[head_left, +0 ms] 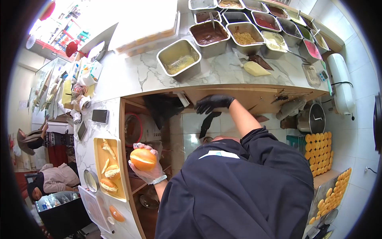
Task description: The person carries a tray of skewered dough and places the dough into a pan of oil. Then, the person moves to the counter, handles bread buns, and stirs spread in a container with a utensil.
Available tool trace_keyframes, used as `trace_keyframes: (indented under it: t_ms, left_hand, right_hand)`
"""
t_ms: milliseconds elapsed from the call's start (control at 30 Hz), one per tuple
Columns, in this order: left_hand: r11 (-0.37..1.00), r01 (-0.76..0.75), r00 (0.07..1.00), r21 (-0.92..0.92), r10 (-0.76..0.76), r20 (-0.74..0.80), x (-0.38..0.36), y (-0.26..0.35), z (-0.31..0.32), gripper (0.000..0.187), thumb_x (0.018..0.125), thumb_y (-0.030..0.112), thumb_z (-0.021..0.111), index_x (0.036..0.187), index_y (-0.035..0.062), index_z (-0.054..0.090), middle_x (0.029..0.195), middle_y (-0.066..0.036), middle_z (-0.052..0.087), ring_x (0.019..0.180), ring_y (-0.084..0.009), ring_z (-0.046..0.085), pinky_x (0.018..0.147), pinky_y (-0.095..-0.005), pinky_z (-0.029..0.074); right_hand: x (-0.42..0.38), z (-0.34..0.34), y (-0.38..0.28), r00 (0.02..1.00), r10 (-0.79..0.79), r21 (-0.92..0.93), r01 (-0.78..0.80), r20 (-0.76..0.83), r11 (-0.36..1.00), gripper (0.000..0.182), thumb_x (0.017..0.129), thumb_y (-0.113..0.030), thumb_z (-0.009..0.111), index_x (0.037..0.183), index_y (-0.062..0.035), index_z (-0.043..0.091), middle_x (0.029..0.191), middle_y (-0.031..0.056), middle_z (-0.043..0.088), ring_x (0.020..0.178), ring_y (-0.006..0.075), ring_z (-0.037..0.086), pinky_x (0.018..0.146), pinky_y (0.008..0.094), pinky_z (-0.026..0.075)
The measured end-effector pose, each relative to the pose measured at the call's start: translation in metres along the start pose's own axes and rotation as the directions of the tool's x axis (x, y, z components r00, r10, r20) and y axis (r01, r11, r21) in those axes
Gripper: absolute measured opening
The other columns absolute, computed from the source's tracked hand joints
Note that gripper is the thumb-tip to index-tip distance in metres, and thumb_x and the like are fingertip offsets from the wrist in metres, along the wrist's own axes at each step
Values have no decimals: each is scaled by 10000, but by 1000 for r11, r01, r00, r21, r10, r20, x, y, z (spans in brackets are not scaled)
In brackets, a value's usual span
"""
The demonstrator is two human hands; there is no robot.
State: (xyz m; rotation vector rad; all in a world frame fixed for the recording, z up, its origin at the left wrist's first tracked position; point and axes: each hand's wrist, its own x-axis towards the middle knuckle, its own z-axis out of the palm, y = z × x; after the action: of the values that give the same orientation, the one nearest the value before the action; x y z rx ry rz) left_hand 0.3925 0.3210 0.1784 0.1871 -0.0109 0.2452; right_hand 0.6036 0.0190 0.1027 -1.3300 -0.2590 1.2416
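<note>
My left hand (152,170), in a clear plastic glove, holds a golden bread bun (143,159) over the counter's inner edge. Its fingers are wrapped around the bun, just right of a yellow tray (99,145) of filled and topped breads. My right hand (213,104), in a black glove, hovers just below the front edge of the marble counter, with loosely extended fingers and nothing in it. Nearest above it on the counter stands a metal pan (161,59) with a little pale shredded topping inside.
Metal pans of chocolate (209,34), brown crumbs (244,38) and cream (274,41) line the counter. Beside them lies a piping bag (256,68). Phones (100,116) rest at left, and another bun (116,213) lies below the tray. Small round cakes (318,153) stand at right. Other people are at far left.
</note>
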Motion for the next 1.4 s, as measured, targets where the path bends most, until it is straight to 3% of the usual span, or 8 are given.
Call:
trace_keyframes:
  t_ms: [367, 533, 600, 733, 1067, 1200, 1300, 1400]
  left_hand:
    - [995, 47, 942, 91, -14, -334, -7, 4, -24, 487, 741, 344, 581, 1064, 35, 390, 1030, -117, 417, 907, -263, 436, 745, -406, 404]
    - [998, 60, 807, 10, -42, -590, -48, 0, -67, 433, 744, 355, 562, 1016, 43, 434, 1006, -111, 443, 918, -264, 465, 739, -409, 430]
    - [999, 43, 718, 4, -28, -696, -65, -4, -83, 452, 736, 386, 552, 1034, 60, 457, 993, -124, 465, 894, -276, 476, 723, -417, 437]
    - [998, -50, 595, -44, -6, -804, -103, -15, -115, 471, 734, 422, 525, 1040, 66, 490, 972, -155, 493, 881, -318, 487, 702, -461, 436]
    - [961, -239, 529, -139, 9, -848, -162, 11, -134, 433, 729, 404, 519, 1037, 101, 507, 1000, -132, 518, 888, -318, 512, 713, -481, 425]
    - [932, -336, 636, -139, 115, -763, -181, 39, -129, 411, 720, 382, 541, 1031, 114, 511, 1018, -129, 527, 889, -321, 529, 717, -490, 433]
    - [920, -390, 591, -37, 219, -777, -216, 68, -139, 383, 717, 365, 560, 999, 109, 520, 937, -119, 558, 832, -313, 550, 687, -489, 460]
    - [878, -467, 387, 109, 313, -867, -277, 96, -186, 339, 711, 364, 578, 942, 121, 526, 861, -94, 564, 776, -273, 562, 664, -450, 484]
  right_hand:
    - [6, -45, 59, 992, 28, 130, -12, -125, 992, 356, 882, -271, 414, 1153, -62, 515, 1041, 55, 592, 937, 138, 553, 826, 284, 416]
    - [54, -37, 183, 908, 312, -159, -365, -280, 918, 332, 860, -245, 438, 1112, -58, 544, 990, 27, 603, 823, 133, 555, 742, 270, 428]
    - [80, -65, 312, 978, 176, -572, -209, -114, 793, 346, 848, -347, 460, 965, -62, 618, 843, 51, 620, 737, 138, 563, 680, 287, 436]
    - [84, -10, 319, 830, 495, -274, -554, -257, 786, 374, 841, -352, 447, 933, -23, 601, 882, 136, 618, 809, 229, 580, 749, 316, 435]
    - [114, 19, 341, 973, 229, -948, -85, -13, 306, 320, 868, -276, 395, 862, -43, 616, 785, 113, 625, 716, 199, 587, 655, 323, 456]
    - [140, 8, 329, 903, 350, -894, -352, -248, 276, 316, 845, -313, 427, 831, -63, 620, 748, 102, 628, 686, 192, 587, 643, 329, 457]
    - [174, 29, 269, 836, 470, -931, -357, -283, 74, 444, 837, -375, 384, 989, -18, 600, 1063, 222, 552, 1013, 331, 524, 879, 393, 402]
    - [211, 49, 255, 922, 239, -850, -376, -304, 369, 406, 816, -345, 419, 971, -22, 611, 1076, 213, 549, 1014, 332, 524, 878, 388, 403]
